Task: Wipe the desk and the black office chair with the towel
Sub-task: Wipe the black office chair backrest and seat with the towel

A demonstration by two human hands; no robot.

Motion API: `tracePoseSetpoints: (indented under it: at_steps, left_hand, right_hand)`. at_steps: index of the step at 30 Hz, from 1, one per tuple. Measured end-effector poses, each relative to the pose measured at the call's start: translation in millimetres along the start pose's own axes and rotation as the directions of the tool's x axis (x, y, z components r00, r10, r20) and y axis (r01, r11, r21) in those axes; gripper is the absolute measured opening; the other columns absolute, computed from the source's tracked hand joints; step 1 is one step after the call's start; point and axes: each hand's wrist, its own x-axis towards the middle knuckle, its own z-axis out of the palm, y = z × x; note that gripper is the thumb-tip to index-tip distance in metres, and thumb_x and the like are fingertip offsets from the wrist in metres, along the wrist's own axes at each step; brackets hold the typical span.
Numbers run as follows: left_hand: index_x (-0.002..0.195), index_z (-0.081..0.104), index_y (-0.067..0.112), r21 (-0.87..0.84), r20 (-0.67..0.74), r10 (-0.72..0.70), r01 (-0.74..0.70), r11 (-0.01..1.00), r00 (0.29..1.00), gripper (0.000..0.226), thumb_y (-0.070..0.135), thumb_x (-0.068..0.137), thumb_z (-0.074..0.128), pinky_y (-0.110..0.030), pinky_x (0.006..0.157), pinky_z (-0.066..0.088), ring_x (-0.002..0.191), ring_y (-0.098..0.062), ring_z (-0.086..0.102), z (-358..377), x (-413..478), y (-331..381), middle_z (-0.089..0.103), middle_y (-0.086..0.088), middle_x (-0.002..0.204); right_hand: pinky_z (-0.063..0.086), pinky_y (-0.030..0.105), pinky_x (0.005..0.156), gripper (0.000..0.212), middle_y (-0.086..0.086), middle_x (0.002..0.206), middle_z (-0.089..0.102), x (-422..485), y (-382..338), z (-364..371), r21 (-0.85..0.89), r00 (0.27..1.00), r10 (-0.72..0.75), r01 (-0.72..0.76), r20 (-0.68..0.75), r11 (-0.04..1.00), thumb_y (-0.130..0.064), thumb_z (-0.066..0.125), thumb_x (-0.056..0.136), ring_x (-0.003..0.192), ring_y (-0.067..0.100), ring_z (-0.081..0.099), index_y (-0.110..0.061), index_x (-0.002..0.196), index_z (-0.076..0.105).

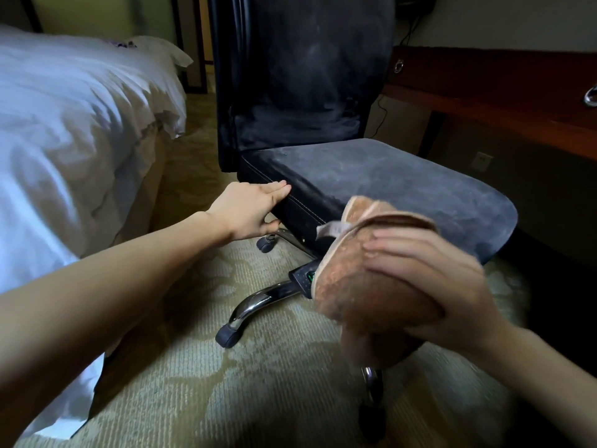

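Observation:
The black office chair (387, 182) stands in the middle of the head view, its dusty seat and tall backrest facing me. My left hand (252, 211) grips the seat's left edge, fingers on top and thumb underneath. My right hand (429, 286) holds a bunched brown towel (358, 279) in the air in front of the seat's near corner, fingers curled round it. The wooden desk (504, 92) runs along the right side behind the chair.
A bed with white bedding (71, 124) fills the left side, close to the chair. The chair's chrome legs and black casters (229, 334) spread over patterned carpet (258, 383). Metal drawer handles (591, 95) stick out from the desk front.

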Motion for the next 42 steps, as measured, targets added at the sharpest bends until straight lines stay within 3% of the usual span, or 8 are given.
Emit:
tracePoseSetpoints:
  at_steps: [10, 18, 22, 28, 32, 35, 38, 42]
  left_hand:
    - [0.163, 0.025, 0.022, 0.002, -0.021, -0.018, 0.018, 1.000, 1.000, 0.077, 0.053, 0.098, 0.054, -0.035, 0.094, 0.053, 0.141, -0.020, 0.050, 2.3, 1.6, 3.8, 0.027, 0.003, 0.168]
    - [0.165, 0.010, 0.012, 0.147, 0.050, 0.047, -0.054, 0.988, 0.998, 0.081, 0.050, 0.103, 0.047, -0.037, 0.100, 0.050, 0.145, -0.023, 0.045, 6.3, 2.2, -0.6, 0.016, -0.006, 0.171]
    - [0.164, 0.007, 0.006, 0.212, 0.097, 0.058, -0.078, 0.974, 0.994, 0.093, 0.059, 0.100, 0.050, -0.038, 0.107, 0.048, 0.154, -0.020, 0.028, 13.1, 5.9, -2.8, 0.013, -0.011, 0.171]
    - [0.153, 0.041, 0.001, 0.144, -0.024, 0.071, -0.066, 0.987, 0.997, 0.081, 0.058, 0.097, 0.055, -0.046, 0.086, 0.061, 0.137, -0.030, 0.055, 39.5, 9.0, -14.8, 0.049, -0.020, 0.153]
    - [0.158, 0.031, 0.002, 0.187, -0.042, 0.095, -0.086, 0.979, 0.995, 0.062, 0.033, 0.105, 0.040, -0.046, 0.094, 0.057, 0.144, -0.029, 0.047, 36.6, 7.1, -6.0, 0.040, -0.019, 0.160]
    - [0.140, 0.055, -0.006, 0.158, -0.034, 0.131, -0.124, 0.980, 0.991, 0.057, 0.019, 0.093, 0.035, -0.048, 0.068, 0.063, 0.111, -0.039, 0.071, 31.7, 2.9, 2.4, 0.064, -0.027, 0.134]
    - [0.115, 0.069, -0.004, 0.188, -0.136, 0.195, -0.168, 0.968, 0.971, 0.050, 0.016, 0.071, 0.081, -0.039, 0.049, 0.059, 0.078, -0.034, 0.077, 40.2, 1.7, 4.5, 0.075, -0.021, 0.101]
    - [0.117, 0.067, 0.003, 0.136, -0.264, 0.276, -0.247, 0.959, 0.924, 0.044, 0.036, 0.094, 0.049, -0.042, 0.055, 0.059, 0.080, -0.033, 0.076, 35.6, 1.2, 21.0, 0.075, -0.015, 0.098]
  right_hand:
    - [0.028, 0.040, 0.123, 0.071, 0.012, 0.155, 0.035, 10.2, 27.7, -3.9, -0.010, 0.940, 0.281, -0.284, 0.193, 0.959, -0.025, 0.076, 0.071, 0.152, 0.025, 0.027, -0.008, 0.136, 0.054]
    - [0.020, 0.064, 0.122, 0.067, 0.003, 0.150, 0.052, -46.4, 3.8, 33.6, 0.091, 0.903, 0.427, -0.429, 0.042, 0.899, -0.042, 0.071, 0.083, 0.149, 0.025, 0.039, -0.009, 0.138, 0.056]
    - [0.021, 0.060, 0.124, 0.065, 0.004, 0.147, 0.056, -40.5, 1.5, 41.2, 0.101, 0.924, 0.383, -0.379, -0.015, 0.920, -0.038, 0.072, 0.081, 0.148, 0.025, 0.041, -0.008, 0.136, 0.058]
    - [0.029, 0.060, 0.120, 0.063, 0.002, 0.135, 0.064, -18.9, 3.5, 54.7, 0.058, 0.946, 0.324, -0.323, -0.020, 0.945, -0.032, 0.071, 0.069, 0.142, 0.021, 0.049, -0.011, 0.128, 0.066]
    - [0.037, 0.052, 0.117, 0.057, -0.003, 0.128, 0.068, 5.9, 15.7, 52.7, 0.088, 0.939, 0.339, -0.343, 0.061, 0.935, -0.029, 0.065, 0.066, 0.135, 0.018, 0.055, -0.015, 0.121, 0.070]
    - [0.041, 0.034, 0.112, 0.051, -0.010, 0.124, 0.068, 29.2, 28.0, 43.8, 0.158, 0.902, 0.385, -0.416, 0.192, 0.895, -0.032, 0.061, 0.068, 0.127, 0.010, 0.058, -0.024, 0.117, 0.071]
    - [0.045, 0.026, 0.107, 0.047, -0.017, 0.120, 0.070, 47.0, 42.3, 38.2, 0.202, 0.846, 0.448, -0.511, 0.288, 0.835, -0.029, 0.066, 0.070, 0.119, 0.001, 0.062, -0.032, 0.116, 0.073]
    - [0.053, 0.033, 0.099, 0.044, -0.015, 0.115, 0.073, 51.6, 60.2, 22.9, 0.163, 0.807, 0.474, -0.552, 0.352, 0.818, -0.024, 0.073, 0.075, 0.110, 0.002, 0.067, -0.033, 0.118, 0.073]
